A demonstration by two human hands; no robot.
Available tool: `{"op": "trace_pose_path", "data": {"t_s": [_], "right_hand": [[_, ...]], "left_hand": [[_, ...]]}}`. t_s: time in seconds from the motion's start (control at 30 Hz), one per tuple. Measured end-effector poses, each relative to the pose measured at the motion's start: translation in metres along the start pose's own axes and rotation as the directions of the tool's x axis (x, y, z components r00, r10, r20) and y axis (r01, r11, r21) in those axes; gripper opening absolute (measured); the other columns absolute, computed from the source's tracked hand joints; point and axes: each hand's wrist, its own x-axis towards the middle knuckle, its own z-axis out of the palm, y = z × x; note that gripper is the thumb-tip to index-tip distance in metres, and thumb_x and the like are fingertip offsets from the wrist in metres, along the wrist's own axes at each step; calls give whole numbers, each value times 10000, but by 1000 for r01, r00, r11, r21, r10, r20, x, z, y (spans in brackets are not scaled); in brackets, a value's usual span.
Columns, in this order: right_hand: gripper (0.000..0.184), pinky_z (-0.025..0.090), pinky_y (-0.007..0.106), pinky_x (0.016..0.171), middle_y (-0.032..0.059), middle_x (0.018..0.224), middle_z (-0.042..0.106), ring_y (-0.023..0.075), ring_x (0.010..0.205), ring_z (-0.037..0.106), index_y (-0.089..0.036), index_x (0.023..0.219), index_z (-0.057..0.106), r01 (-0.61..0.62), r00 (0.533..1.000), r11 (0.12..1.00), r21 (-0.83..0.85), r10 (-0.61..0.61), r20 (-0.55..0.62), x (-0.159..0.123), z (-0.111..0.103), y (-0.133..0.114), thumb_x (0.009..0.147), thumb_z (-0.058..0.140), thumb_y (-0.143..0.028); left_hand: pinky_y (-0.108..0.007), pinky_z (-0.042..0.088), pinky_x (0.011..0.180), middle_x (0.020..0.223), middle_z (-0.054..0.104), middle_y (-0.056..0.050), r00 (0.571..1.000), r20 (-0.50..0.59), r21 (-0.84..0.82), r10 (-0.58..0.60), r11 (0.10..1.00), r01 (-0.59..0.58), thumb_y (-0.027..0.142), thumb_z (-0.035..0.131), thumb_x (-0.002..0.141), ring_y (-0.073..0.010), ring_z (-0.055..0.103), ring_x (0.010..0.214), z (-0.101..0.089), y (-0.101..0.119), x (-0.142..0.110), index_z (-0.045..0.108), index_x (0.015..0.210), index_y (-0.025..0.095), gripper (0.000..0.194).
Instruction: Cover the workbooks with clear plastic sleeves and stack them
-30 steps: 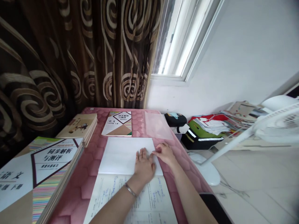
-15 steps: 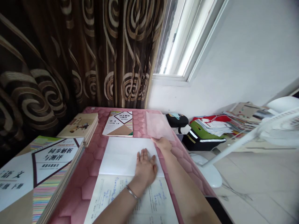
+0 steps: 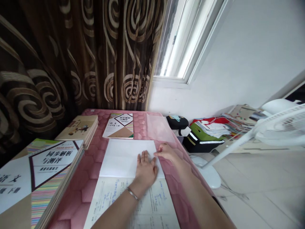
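Note:
An open workbook (image 3: 107,197) lies on the pink padded surface, its lower page printed and marked with blue handwriting. The upper page (image 3: 126,159) is blank and white. My left hand (image 3: 145,170), with a silver bracelet at the wrist, rests flat and open on that white page, fingers stretched away from me. At the page's right edge, the fingers of my right hand (image 3: 166,152) are pinched together on the margin; what exactly lies between the fingertips is partly hidden. Beyond the open workbook lie a closed workbook (image 3: 119,125) and a translucent sheet (image 3: 158,127).
Stacked workbooks (image 3: 54,165) and smaller beige books (image 3: 79,127) line the left side. A patterned curtain (image 3: 114,57) hangs behind. To the right are a black case (image 3: 177,122), a green and black bag (image 3: 202,140), piled papers and a white fan (image 3: 228,154).
My right hand has slid toward me along the white page's right edge, from its far corner. The left hand stays flat on the page. The view has shifted slightly.

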Motion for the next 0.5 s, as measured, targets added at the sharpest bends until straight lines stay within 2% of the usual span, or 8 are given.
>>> {"op": "trace_pose_path", "data": {"t_s": [0.13, 0.3, 0.4, 0.5], "right_hand": [[431, 484, 309, 700, 89, 866, 718, 249, 841, 670, -184, 760, 686, -127, 991, 990, -58, 125, -38, 21, 3, -12, 680, 667, -608], [565, 490, 369, 776, 172, 969, 714, 315, 959, 667, -153, 901, 696, -244, 969, 964, -106, 237, -72, 38, 2, -25, 725, 577, -677], [573, 484, 395, 797, 187, 989, 701, 326, 977, 659, -142, 920, 689, -232, 970, 967, -101, 223, -92, 36, 4, -26, 753, 548, -672], [482, 478, 405, 796, 182, 1019, 678, 321, 977, 646, -146, 897, 682, -156, 982, 985, -73, 147, -121, 27, 6, -21, 765, 584, -599]], "left_hand": [[-530, 141, 1152, 1553, 280, -112, 1000, 0, 10, 1, 1000, -1, 405, 375, 923, -330, 208, 1431, 2, -1, 0, 470, 1387, 279, 490], [-532, 133, 1154, 1557, 267, -120, 1000, 1, -25, 6, 1000, -6, 413, 358, 925, -335, 191, 1436, 4, -2, 0, 465, 1393, 270, 501], [-529, 132, 1155, 1558, 263, -123, 1000, 3, -31, 0, 1000, 0, 420, 364, 922, -336, 192, 1436, 4, -2, 0, 474, 1387, 267, 501], [-526, 135, 1155, 1559, 265, -109, 1000, 3, -16, -12, 1000, 12, 422, 369, 921, -326, 200, 1435, 2, -2, 0, 474, 1384, 278, 497]]}}
